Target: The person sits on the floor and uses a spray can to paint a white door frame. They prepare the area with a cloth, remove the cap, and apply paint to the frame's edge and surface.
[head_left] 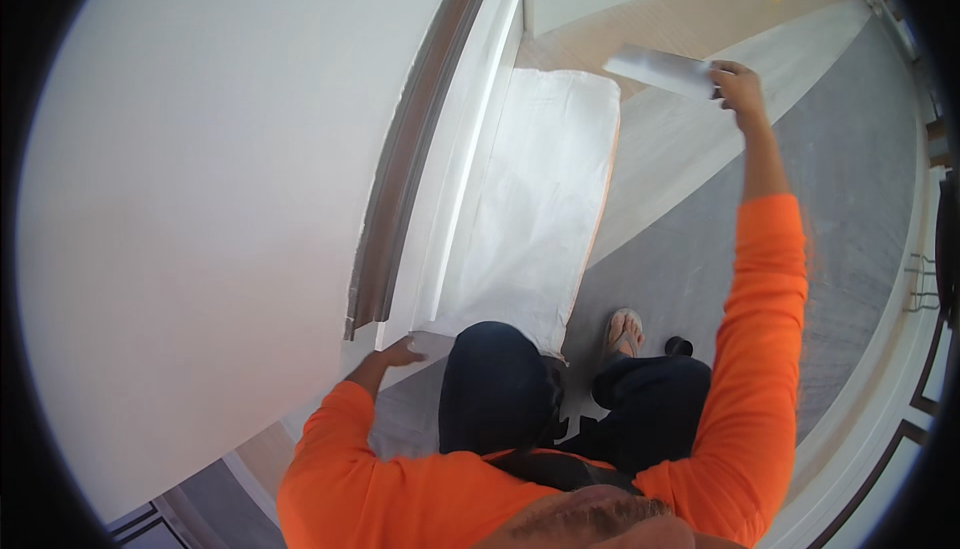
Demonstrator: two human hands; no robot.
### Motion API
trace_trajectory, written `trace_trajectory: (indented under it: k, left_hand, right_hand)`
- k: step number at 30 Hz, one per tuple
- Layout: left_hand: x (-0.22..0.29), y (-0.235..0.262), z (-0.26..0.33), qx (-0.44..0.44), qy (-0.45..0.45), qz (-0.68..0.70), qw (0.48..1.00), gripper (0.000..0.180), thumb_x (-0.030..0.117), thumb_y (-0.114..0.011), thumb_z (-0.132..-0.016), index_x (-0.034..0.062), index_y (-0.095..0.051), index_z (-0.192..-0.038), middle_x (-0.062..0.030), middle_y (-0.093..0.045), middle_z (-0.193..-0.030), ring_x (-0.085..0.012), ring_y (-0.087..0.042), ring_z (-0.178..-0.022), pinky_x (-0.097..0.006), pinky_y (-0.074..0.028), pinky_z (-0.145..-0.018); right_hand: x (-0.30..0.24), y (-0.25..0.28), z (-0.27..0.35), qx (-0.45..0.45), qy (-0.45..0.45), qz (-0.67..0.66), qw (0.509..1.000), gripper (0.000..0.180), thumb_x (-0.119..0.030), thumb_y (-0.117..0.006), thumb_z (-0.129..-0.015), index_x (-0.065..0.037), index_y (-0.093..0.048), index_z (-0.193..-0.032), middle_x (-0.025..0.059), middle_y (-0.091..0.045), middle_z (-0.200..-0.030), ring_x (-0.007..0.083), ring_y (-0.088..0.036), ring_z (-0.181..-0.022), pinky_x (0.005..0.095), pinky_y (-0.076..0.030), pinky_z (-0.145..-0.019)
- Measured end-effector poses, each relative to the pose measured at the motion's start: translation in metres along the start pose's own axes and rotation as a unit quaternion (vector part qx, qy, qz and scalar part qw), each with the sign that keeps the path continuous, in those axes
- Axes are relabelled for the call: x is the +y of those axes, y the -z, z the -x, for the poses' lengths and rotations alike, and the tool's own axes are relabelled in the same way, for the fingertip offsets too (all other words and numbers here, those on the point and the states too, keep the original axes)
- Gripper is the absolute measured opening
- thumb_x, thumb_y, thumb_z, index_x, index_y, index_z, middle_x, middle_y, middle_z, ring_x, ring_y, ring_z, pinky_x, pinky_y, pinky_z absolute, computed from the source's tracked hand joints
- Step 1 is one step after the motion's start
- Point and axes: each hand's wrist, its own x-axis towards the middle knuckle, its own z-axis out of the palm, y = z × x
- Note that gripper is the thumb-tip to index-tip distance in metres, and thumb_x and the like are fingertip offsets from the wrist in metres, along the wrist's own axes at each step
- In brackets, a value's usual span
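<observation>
At the far right, my right hand (pixel 741 95) is closed on the grip end of a wide putty knife (pixel 660 70). Its pale, flat blade points left, above the floor near the far end of a white sheet (pixel 530 179). Low on the left, my left hand (pixel 402 352) is by the near end of the white baseboard (pixel 440 189). A pale, flat piece (pixel 432 346) shows at its fingertips; its kind is unclear, and the fingers look closed on it. The white sheet lies on the floor along the baseboard.
A dark brown strip (pixel 400 179) runs along the white wall (pixel 200 199) above the baseboard. My knees are bent, with a sandalled foot (pixel 625 332) on the grey floor covering (pixel 690 239). Beside it sits a small black round object (pixel 679 346).
</observation>
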Motion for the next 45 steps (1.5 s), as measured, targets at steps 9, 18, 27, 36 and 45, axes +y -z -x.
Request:
trace_trajectory:
  k: [9,18,27,36,45]
  left_hand:
    - [-0.005,0.000,0.063,0.058,0.105,0.074,0.990,0.090,0.057,-0.072,-0.085,0.0004,-0.044,-0.149,-0.0250,-0.056,-0.142,-0.0366,-0.055,-0.132,-0.041,-0.040,-0.113]
    - [0.039,-0.017,0.187,0.066,0.175,0.177,0.966,0.090,0.053,-0.072,-0.086,-0.0001,-0.041,-0.151,-0.0240,-0.056,-0.143,-0.0359,-0.054,-0.134,-0.041,-0.041,-0.112]
    - [0.148,0.028,0.270,0.144,0.195,0.286,0.927,0.065,0.050,-0.071,-0.088,-0.0027,-0.067,-0.126,-0.0230,-0.069,-0.123,-0.0349,-0.064,-0.120,-0.038,-0.047,-0.103]
    - [0.133,0.028,0.222,0.160,0.200,0.418,0.872,0.053,0.045,-0.068,-0.093,-0.0010,-0.073,-0.117,-0.0076,-0.071,-0.102,-0.0161,-0.063,-0.094,-0.030,-0.050,-0.088]
    - [0.118,0.032,0.203,0.129,0.145,0.470,0.861,0.067,0.050,-0.062,-0.098,-0.0004,-0.053,-0.142,-0.0161,-0.068,-0.124,-0.0259,-0.064,-0.116,-0.037,-0.051,-0.099]
  right_hand:
    - [0.066,-0.256,0.008,0.021,-0.157,-0.258,0.953,0.028,-0.005,-0.063,-0.083,0.012,-0.065,-0.106,0.0168,-0.071,-0.091,0.0242,-0.074,-0.074,0.0324,-0.059,-0.056]
    - [0.088,-0.368,0.002,0.165,-0.164,-0.224,0.947,0.041,-0.002,-0.062,-0.080,0.007,-0.057,-0.120,0.0242,-0.067,-0.105,0.0295,-0.072,-0.068,0.0349,-0.059,-0.052]
    - [0.070,-0.373,0.039,0.094,-0.108,-0.097,0.985,0.043,-0.009,-0.066,-0.085,0.004,-0.060,-0.125,0.0246,-0.068,-0.116,0.0374,-0.068,-0.105,0.0429,-0.054,-0.093]
    - [0.113,-0.407,0.006,0.063,-0.117,-0.149,0.980,0.048,-0.010,-0.074,-0.082,0.003,-0.063,-0.127,0.0228,-0.070,-0.116,0.0356,-0.068,-0.107,0.0385,-0.054,-0.093]
    - [0.134,-0.423,-0.012,0.006,-0.146,-0.165,0.975,0.058,-0.012,-0.077,-0.080,0.001,-0.060,-0.134,0.0212,-0.069,-0.121,0.0336,-0.066,-0.113,0.0390,-0.051,-0.098]
